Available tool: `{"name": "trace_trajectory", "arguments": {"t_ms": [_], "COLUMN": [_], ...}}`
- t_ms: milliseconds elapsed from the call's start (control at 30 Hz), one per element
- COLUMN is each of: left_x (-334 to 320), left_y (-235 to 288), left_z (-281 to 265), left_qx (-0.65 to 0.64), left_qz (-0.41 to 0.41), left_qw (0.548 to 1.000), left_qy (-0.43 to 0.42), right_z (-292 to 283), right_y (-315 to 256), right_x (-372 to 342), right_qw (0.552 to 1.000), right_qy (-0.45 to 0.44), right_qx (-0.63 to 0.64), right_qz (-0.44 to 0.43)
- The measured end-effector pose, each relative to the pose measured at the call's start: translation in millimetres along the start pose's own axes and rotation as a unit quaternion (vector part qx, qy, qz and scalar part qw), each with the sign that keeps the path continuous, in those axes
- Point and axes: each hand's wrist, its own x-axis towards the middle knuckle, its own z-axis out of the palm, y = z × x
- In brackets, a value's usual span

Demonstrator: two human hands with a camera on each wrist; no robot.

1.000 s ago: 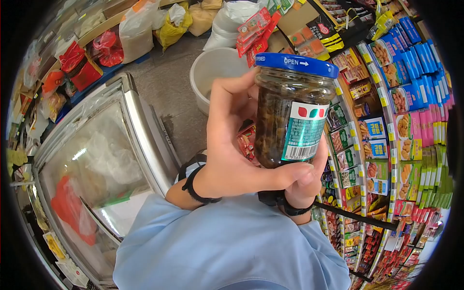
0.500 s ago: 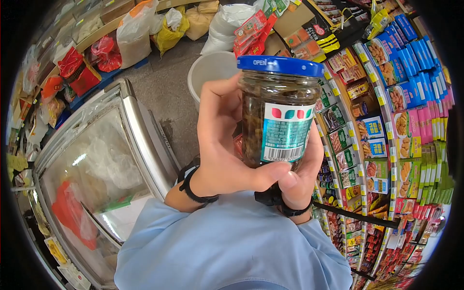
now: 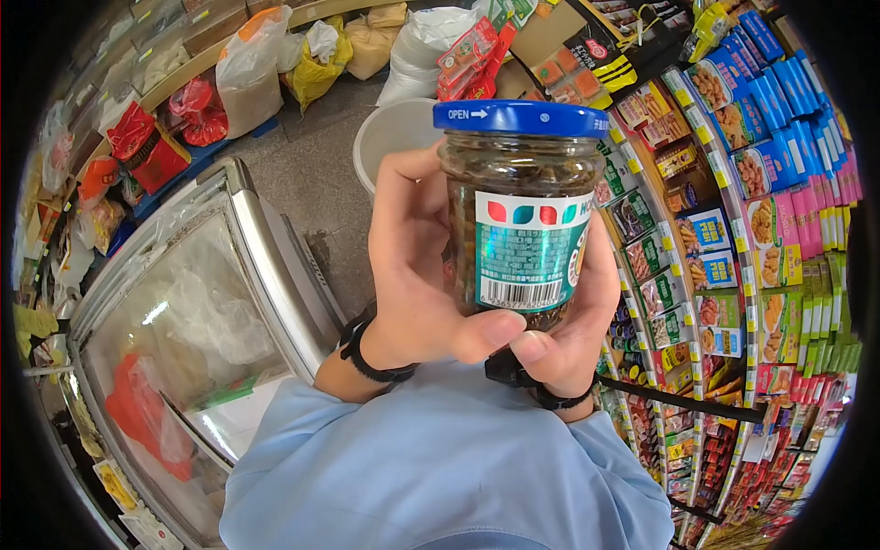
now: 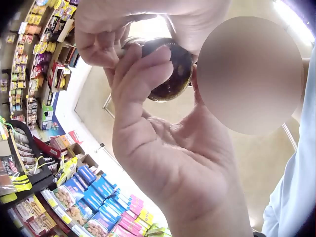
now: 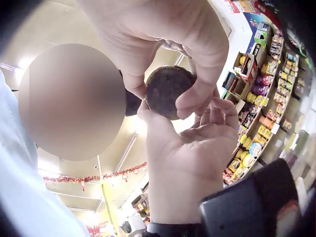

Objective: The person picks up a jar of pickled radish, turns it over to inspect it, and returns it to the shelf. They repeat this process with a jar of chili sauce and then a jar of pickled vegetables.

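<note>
While the left hand (image 3: 408,293) and right hand (image 3: 577,335) curl round its opposite sides, 2 thumbs (image 3: 492,334) near its base, the glass jar (image 3: 527,252) stands beyond the blue shirt (image 3: 440,449), its dark contents (image 3: 513,172) hard to identify. Left of the jar is a freezer (image 3: 252,220); right, shelves (image 3: 744,261); behind it, a bucket (image 3: 383,137).

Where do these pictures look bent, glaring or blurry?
Head view: shelf edges curve, corners go black, glare streaks the freezer lid. Left wrist view: a ceiling light glares top right; an oval is blurred out. Right wrist view: another oval blur; the jar looks dark against the bright ceiling.
</note>
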Motion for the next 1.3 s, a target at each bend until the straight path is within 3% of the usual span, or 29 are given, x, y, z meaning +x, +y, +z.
{"name": "trace_trajectory", "arguments": {"t_ms": [367,767,900,1000,1067,1133,1200,1267,1300], "left_x": [6,3,6,2,1,0,-1,-3,-5], "left_y": [-1,-7,-5,-7,-19,-24,-31,-40,-44], "left_z": [-6,-8,-3,9,20,21,25,28,28], "left_qx": [0.130,0.157,0.168,0.229,0.291,0.336,0.363,0.362,0.361], "left_qz": [0.049,0.037,0.026,0.010,0.101,0.132,0.175,0.209,0.223], "left_qw": [0.989,0.987,0.983,0.968,0.950,0.930,0.914,0.908,0.905], "left_qy": [-0.049,-0.013,-0.071,-0.104,-0.056,-0.063,-0.053,-0.042,-0.035], "right_z": [0,-12,-47,-67,-75,-95,-86,-70,-68], "right_y": [2,12,40,63,77,110,103,75,70], "right_x": [-2,-2,0,1,-3,-17,-8,-1,2], "right_qw": [0.995,0.995,0.982,0.953,0.925,0.875,0.854,0.789,0.790], "right_qy": [0.037,0.025,0.019,0.009,0.020,0.104,0.001,-0.063,-0.086], "right_qx": [0.055,0.065,0.177,0.289,0.353,0.411,0.474,0.578,0.577], "right_qz": [0.077,0.075,0.054,0.093,0.135,0.232,0.216,0.199,0.189]}}
